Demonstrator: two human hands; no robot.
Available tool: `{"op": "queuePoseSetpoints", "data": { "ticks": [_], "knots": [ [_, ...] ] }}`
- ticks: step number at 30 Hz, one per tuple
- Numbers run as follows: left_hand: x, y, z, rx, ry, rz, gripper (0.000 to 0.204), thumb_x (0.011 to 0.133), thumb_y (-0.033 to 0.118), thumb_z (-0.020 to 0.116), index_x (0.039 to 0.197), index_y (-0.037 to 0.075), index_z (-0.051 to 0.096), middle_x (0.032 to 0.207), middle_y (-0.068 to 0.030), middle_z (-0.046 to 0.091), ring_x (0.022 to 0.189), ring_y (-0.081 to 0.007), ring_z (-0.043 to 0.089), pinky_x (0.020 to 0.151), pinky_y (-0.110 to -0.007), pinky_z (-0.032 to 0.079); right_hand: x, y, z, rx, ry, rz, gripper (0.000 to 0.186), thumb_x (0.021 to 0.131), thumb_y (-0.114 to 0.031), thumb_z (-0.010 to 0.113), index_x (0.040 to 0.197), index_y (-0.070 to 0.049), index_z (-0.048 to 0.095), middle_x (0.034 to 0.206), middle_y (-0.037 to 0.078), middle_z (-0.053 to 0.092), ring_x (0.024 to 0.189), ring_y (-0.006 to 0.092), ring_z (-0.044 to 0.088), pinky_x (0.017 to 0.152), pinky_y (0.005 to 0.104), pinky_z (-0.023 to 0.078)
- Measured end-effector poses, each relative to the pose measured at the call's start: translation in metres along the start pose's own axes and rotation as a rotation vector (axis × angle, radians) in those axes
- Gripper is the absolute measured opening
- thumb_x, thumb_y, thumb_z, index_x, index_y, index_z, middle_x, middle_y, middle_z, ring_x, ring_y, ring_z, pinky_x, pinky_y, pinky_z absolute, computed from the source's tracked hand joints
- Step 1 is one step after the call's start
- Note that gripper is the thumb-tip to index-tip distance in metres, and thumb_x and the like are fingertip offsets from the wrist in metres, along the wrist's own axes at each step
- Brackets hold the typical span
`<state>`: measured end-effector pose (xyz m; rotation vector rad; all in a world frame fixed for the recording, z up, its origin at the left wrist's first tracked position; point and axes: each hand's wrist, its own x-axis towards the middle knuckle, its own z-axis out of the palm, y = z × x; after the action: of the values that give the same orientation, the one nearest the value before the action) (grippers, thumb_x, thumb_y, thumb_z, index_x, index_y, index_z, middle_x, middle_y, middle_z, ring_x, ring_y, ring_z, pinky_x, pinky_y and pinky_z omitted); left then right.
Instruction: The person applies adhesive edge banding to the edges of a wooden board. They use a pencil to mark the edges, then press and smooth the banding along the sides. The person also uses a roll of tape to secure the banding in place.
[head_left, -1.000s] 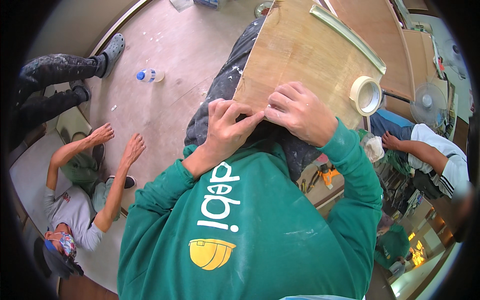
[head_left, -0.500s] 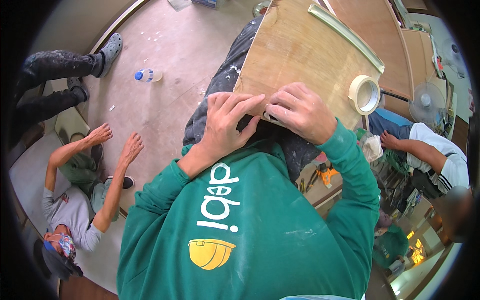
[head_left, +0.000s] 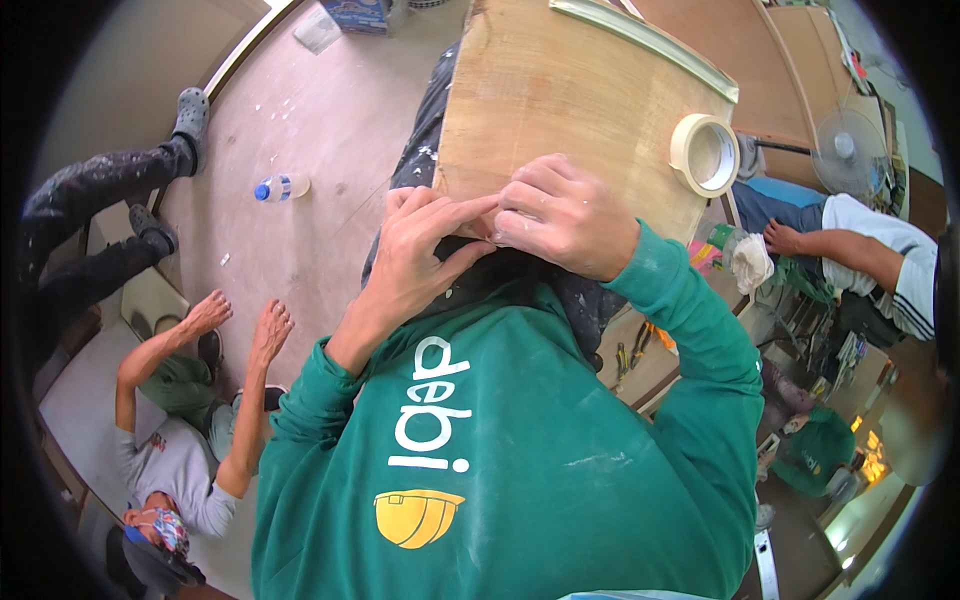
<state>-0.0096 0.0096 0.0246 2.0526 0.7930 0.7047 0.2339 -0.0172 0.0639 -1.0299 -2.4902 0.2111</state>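
Note:
My left hand [head_left: 412, 240] and my right hand [head_left: 562, 217] meet at the near edge of a plywood board [head_left: 560, 115]. The right fingers are curled together in a pinch. Against them press the left thumb and stretched index finger, closing round the same spot. Whatever lies between the fingertips is too small and covered to make out. On the board's right side a roll of masking tape [head_left: 683, 158] stands on its edge. A pale grooved strip [head_left: 650, 45] lies along the board's far edge.
A water bottle with a blue cap [head_left: 282, 188] lies on the floor at left. One seated person [head_left: 185, 465] is at lower left, another person [head_left: 850, 230] at right. Pliers [head_left: 632, 350] lie beside my right forearm. A fan [head_left: 848, 148] stands at far right.
My right fingers have come in against my left fingertips, hiding the small dark-and-white bit seen at them before. The view has shifted, so the board and tape roll appear further left.

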Motion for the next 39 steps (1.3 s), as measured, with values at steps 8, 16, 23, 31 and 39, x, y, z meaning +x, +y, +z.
{"op": "queuePoseSetpoints", "data": {
  "ticks": [8, 16, 23, 31, 39],
  "knots": [
    [-0.002, -0.006, 0.005, 0.157, 0.026, 0.116, 0.049, 0.077, 0.009, 0.09, 0.124, 0.014, 0.079, 0.093, 0.0036, 0.074, 0.088, -0.0188, 0.064, 0.09, -0.037, 0.042, -0.028, -0.014, -0.046, 0.103, 0.109, 0.394, 0.029, 0.081, -0.018, 0.086, 0.106, -0.01, 0.074, 0.101, 0.004, 0.067, 0.098, 0.0269, 0.065, 0.085, 0.042, 0.053],
    [0.003, -0.002, 0.009, 0.249, 0.023, 0.129, 0.043, 0.073, 0.01, 0.093, 0.114, 0.017, 0.083, 0.089, 0.0033, 0.072, 0.087, -0.0205, 0.062, 0.089, -0.039, 0.042, -0.085, -0.054, -0.026, 0.046, 0.065, 0.644, 0.038, 0.079, -0.019, 0.091, 0.113, -0.01, 0.074, 0.105, 0.005, 0.065, 0.099, 0.029, 0.062, 0.086, 0.0437, 0.05],
    [0.007, -0.001, 0.005, 0.248, 0.0, 0.135, 0.026, 0.073, 0.011, 0.094, 0.095, 0.015, 0.081, 0.091, 0.0017, 0.07, 0.09, -0.0216, 0.062, 0.09, -0.039, 0.041, -0.095, -0.059, -0.022, 0.056, 0.193, 0.756, 0.037, 0.079, -0.017, 0.09, 0.113, -0.01, 0.075, 0.104, 0.006, 0.065, 0.099, 0.0296, 0.061, 0.086, 0.0439, 0.048],
    [0.0, 0.0, -0.001, 0.244, -0.05, 0.194, 0.024, 0.075, 0.004, 0.09, 0.091, 0.012, 0.075, 0.098, -0.001, 0.075, 0.099, -0.0241, 0.065, 0.098, -0.045, 0.042, -0.123, -0.063, -0.024, -0.049, 0.288, 0.822, 0.04, 0.076, -0.011, 0.092, 0.113, -0.012, 0.076, 0.105, 0.005, 0.067, 0.098, 0.0296, 0.062, 0.086, 0.0438, 0.049],
    [-0.005, -0.017, 0.001, 0.373, -0.025, 0.4, 0.03, 0.077, 0.009, 0.09, 0.102, 0.016, 0.075, 0.099, 0.0033, 0.075, 0.095, -0.0188, 0.068, 0.108, -0.047, 0.043, -0.156, -0.068, -0.019, -0.156, 0.321, 0.802, 0.046, 0.077, -0.01, 0.092, 0.119, -0.015, 0.076, 0.11, 0.001, 0.068, 0.102, 0.0271, 0.063, 0.089, 0.0432, 0.049]
  ]
}}
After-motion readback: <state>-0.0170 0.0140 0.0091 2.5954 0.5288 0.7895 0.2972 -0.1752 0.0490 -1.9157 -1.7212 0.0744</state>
